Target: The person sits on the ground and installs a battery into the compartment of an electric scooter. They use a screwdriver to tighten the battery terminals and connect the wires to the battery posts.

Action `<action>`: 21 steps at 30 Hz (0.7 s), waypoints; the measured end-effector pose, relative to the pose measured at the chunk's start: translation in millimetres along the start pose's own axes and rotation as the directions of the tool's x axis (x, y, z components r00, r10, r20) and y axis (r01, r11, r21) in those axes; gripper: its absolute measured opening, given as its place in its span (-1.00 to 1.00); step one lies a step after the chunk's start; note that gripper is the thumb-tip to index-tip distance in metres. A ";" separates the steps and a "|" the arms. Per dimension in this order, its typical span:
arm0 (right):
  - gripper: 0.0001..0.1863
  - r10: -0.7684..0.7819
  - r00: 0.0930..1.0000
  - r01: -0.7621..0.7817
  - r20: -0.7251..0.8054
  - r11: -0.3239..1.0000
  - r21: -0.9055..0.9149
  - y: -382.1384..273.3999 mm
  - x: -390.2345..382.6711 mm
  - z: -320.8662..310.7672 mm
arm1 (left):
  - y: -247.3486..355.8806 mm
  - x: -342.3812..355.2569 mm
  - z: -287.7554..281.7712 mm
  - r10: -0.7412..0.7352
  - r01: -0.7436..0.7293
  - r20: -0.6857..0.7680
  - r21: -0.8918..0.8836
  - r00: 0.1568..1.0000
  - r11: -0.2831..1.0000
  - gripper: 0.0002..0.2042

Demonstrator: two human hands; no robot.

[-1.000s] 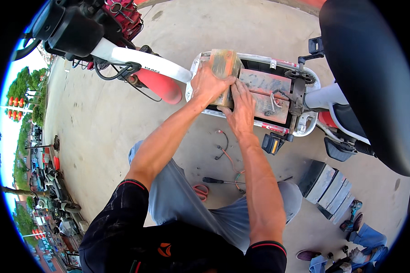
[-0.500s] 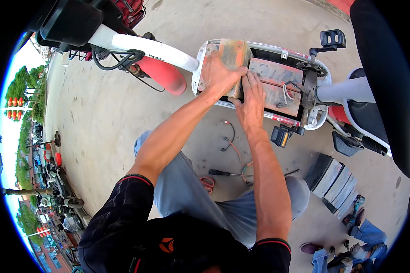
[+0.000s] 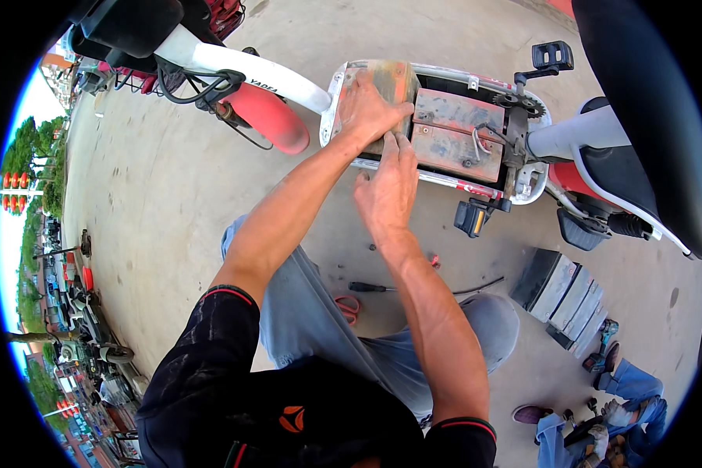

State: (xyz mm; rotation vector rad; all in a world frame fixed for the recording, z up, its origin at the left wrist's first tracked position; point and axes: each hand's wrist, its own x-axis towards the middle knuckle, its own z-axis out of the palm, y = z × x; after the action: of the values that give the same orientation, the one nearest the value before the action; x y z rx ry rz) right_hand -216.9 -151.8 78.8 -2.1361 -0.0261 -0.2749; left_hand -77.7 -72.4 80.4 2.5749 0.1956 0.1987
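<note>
Currently, left hand spans dusty block, cannot tell if grasping; right hand, grip released, near its edge.

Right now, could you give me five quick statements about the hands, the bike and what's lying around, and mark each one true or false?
1. The left hand is on the dusty block nearest the front of the bike. True.
2. The right hand grips a screwdriver. False: the right hand is at that block; the screwdriver lies on the ground.
3. The front fender is blue. False: the front fender is red.
4. Red-handled scissors lie on the ground. True.
5. Grey blocks sit right of the person's right knee. True.
</note>
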 end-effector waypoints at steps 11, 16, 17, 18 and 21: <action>-0.14 -0.198 0.974 0.223 0.112 0.924 -0.311 42.3 22.1 -8.1 | 8.9 91.3 -17.6 0.252 -0.270 0.261 0.038 0.932 0.962 -0.34; 0.01 -0.301 0.946 0.324 0.123 0.905 -0.276 51.1 42.5 -15.0 | 10.1 99.8 -19.2 0.282 -0.322 0.317 0.082 0.906 0.943 -0.34; 0.05 -0.311 0.943 0.332 0.120 0.904 -0.268 53.4 45.1 -13.5 | 12.5 102.4 -18.5 0.282 -0.332 0.320 0.111 0.904 0.937 -0.35; 0.01 -0.316 0.942 0.336 0.114 0.906 -0.259 54.8 44.7 -11.5 | 13.0 106.6 -17.4 0.294 -0.351 0.311 0.144 0.904 0.925 -0.36; -0.09 -0.354 0.932 0.362 0.074 0.907 -0.215 60.1 48.5 -8.9 | 15.8 119.2 -11.2 0.308 -0.374 0.296 0.201 0.904 0.905 -0.39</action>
State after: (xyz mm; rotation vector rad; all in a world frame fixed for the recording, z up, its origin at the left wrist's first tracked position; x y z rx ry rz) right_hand -163.7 -196.6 43.9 -2.3552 -0.4305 -0.4767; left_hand 38.5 -58.7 110.3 2.8421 -0.3593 -0.0403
